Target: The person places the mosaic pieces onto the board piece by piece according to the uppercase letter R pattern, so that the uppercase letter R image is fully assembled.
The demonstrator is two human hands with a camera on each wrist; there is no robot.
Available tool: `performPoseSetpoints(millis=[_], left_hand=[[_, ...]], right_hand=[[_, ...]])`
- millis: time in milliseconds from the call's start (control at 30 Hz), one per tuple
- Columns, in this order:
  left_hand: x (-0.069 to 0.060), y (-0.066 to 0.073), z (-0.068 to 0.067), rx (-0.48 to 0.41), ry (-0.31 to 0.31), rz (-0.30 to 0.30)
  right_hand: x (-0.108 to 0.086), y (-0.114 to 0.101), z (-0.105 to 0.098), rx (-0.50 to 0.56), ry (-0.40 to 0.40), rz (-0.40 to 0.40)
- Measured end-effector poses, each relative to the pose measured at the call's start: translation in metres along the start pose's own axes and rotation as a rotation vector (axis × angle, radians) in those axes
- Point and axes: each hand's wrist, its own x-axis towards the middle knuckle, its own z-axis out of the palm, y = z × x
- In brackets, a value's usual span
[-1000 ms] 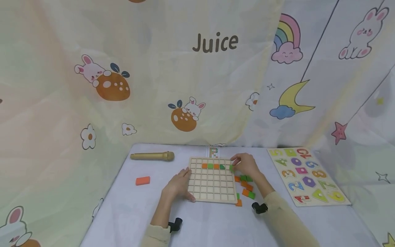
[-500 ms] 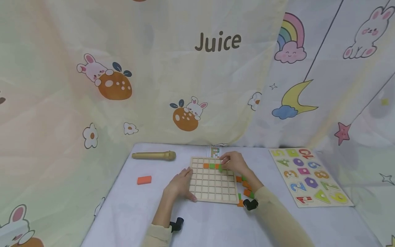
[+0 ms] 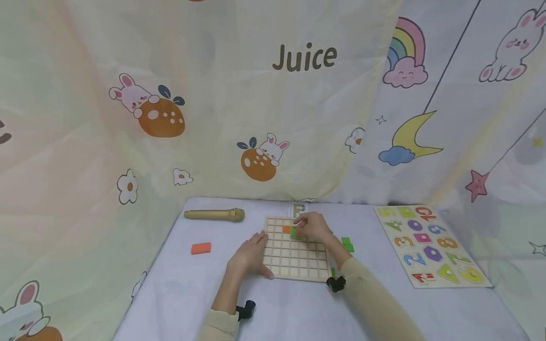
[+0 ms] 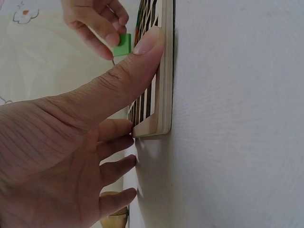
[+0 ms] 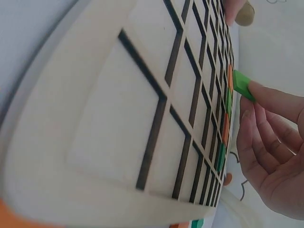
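A wooden grid board (image 3: 294,260) lies on the table, with an orange tile (image 3: 286,229) in its second row from the back. The right hand (image 3: 313,227) is over that row, pinching a green tile (image 5: 242,84) between thumb and fingers, just above the board. In the right wrist view a row of orange and green tiles sits in the board beside it. The left hand (image 3: 249,256) rests along the board's left edge; in the left wrist view its thumb lies on the frame and its fingers are spread against the side.
Loose green tiles (image 3: 347,244) lie right of the board, others partly behind the right arm. A gold microphone (image 3: 214,214) is at the back left, an orange-red block (image 3: 201,248) nearer. A number and shape puzzle board (image 3: 432,246) lies on the right. A small patterned card (image 3: 298,209) stands behind the grid.
The right hand, holding the green tile, has moved left from the board's right edge to over the tile row. The left hand has stayed at the board's left edge.
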Motion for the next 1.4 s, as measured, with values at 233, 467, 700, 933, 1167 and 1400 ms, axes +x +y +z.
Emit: performPoseSetpoints(millis=[233, 467, 700, 933, 1167, 1400], left_hand=[[0.0, 0.0, -0.001, 0.014, 0.003, 0.0], [0.001, -0.002, 0.0, 0.018, -0.007, -0.002], [0.001, -0.001, -0.002, 0.024, 0.001, 0.01], [0.001, -0.001, -0.001, 0.008, -0.004, 0.007], [0.001, 0.0, 0.0, 0.015, -0.001, 0.018], [0.0, 0.0, -0.002, 0.002, 0.0, 0.012]], right_hand=[[0.007, -0.008, 0.015, 0.004, 0.001, -0.021], [0.011, -0.006, 0.025, 0.001, -0.007, -0.017], [0.014, -0.006, 0.028, -0.008, -0.018, -0.026], [0.011, -0.005, 0.028, -0.036, -0.009, -0.03], [0.008, -0.002, 0.031, -0.056, -0.01, -0.059], [0.004, 0.0, 0.027, -0.052, 0.011, -0.063]])
